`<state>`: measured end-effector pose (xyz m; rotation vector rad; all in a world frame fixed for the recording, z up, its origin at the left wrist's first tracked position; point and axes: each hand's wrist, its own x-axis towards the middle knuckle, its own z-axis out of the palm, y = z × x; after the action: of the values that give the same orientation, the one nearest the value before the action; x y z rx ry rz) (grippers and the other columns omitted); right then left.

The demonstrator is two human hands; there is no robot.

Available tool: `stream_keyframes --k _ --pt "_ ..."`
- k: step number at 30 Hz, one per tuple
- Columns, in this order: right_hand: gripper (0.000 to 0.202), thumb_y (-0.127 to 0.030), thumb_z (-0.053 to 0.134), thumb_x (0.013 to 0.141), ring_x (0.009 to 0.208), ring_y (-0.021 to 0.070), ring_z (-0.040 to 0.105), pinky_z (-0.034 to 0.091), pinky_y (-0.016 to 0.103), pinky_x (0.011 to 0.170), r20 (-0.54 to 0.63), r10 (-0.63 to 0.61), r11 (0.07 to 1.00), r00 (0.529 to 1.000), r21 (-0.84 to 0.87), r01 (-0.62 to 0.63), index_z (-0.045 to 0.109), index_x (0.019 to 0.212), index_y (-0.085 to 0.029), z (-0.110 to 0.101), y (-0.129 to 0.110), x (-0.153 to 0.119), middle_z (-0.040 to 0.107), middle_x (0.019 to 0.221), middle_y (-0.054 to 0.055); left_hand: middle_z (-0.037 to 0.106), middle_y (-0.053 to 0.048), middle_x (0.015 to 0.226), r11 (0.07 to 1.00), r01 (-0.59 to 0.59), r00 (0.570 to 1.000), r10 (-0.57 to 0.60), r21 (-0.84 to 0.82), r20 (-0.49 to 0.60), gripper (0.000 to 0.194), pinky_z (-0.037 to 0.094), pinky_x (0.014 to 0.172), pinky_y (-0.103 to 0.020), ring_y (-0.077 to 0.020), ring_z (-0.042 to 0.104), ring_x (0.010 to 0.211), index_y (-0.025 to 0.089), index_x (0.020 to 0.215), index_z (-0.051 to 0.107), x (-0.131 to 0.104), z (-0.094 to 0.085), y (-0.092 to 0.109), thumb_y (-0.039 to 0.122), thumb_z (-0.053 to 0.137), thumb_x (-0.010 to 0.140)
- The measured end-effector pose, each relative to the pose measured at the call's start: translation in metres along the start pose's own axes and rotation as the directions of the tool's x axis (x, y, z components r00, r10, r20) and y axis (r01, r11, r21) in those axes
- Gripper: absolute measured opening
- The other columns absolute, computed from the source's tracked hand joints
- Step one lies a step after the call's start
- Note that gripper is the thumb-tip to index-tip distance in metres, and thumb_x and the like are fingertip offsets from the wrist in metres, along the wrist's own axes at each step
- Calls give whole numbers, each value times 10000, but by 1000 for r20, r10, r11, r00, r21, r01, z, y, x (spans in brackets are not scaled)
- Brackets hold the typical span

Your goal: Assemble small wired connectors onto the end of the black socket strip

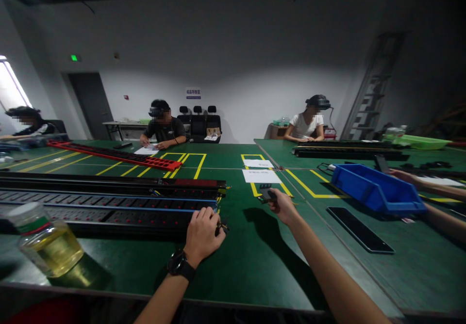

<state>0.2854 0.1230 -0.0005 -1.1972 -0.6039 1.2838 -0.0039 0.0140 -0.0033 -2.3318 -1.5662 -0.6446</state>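
Right fingers pinch a dark piece; left fingers, hold unclear, curl at rails behind bottle.

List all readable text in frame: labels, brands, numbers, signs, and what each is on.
"成品存放区": wall sign; smaller line beneath too small to read.
Nearer white paper: print too blurred.
Farther white paper: too blurred.
Green lit sign: too small.
No brands or numbers legible.

Forward head view across table
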Motion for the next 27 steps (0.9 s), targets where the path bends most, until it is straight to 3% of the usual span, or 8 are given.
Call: stream_keyframes --k 27 --pt "194 -282 580 994 369 77 448 291 147 316 7 -13 1000 1000 -10 13 533 818 -211 -2 4 4 542 523 -44 629 -65 962 1000 3 1000 -3 0 9 63 423 861 -421 -251 567 954 209 881 642 1 -2 0 269 637 864"
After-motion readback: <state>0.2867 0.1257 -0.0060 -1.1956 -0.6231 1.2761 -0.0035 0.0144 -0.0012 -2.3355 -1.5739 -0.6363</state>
